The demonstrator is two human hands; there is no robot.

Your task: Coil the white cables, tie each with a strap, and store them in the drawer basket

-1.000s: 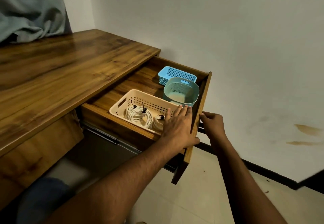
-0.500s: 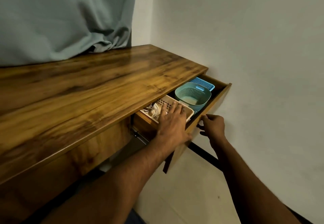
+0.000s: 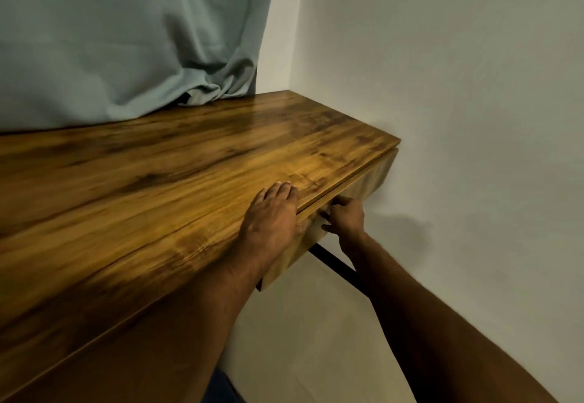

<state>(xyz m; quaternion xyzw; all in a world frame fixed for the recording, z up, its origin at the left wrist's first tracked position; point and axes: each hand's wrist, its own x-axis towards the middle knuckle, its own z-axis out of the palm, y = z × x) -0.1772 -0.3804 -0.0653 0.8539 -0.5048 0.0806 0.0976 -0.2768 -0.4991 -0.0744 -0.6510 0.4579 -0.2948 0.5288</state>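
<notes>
Drawer (image 3: 366, 188) shut flush under the table (image 3: 158, 200) edge, only its wooden front showing. Cables and basket out of sight, nothing of them visible anywhere in view.

Left hand (image 3: 271, 216) lying flat, palm down, on the tabletop right at the front edge above the drawer, fingers (image 3: 282, 188) stretched out together and pointing away, grasping nothing; thumb side draped over the edge toward the drawer front.

Right hand (image 3: 346, 216) just below the table edge, pressed against the drawer front, fingers (image 3: 328, 211) curled in toward the wood. Blurred there; cannot tell whether closed around a handle or merely pushing on the face.

Both forearms bare, reaching in from the lower part of the view, the two hands near each other but apart, table edge between them.

Tabletop bare, glossy, dark-streaked wood. Grey-green curtain (image 3: 126, 33) hanging behind, its bunched hem resting on the far side of the table. White wall (image 3: 458, 86) on the right, close beside the table's end. Black bar (image 3: 335, 263) running along the base of the wall beneath the drawer. Pale floor (image 3: 316, 339) below.
</notes>
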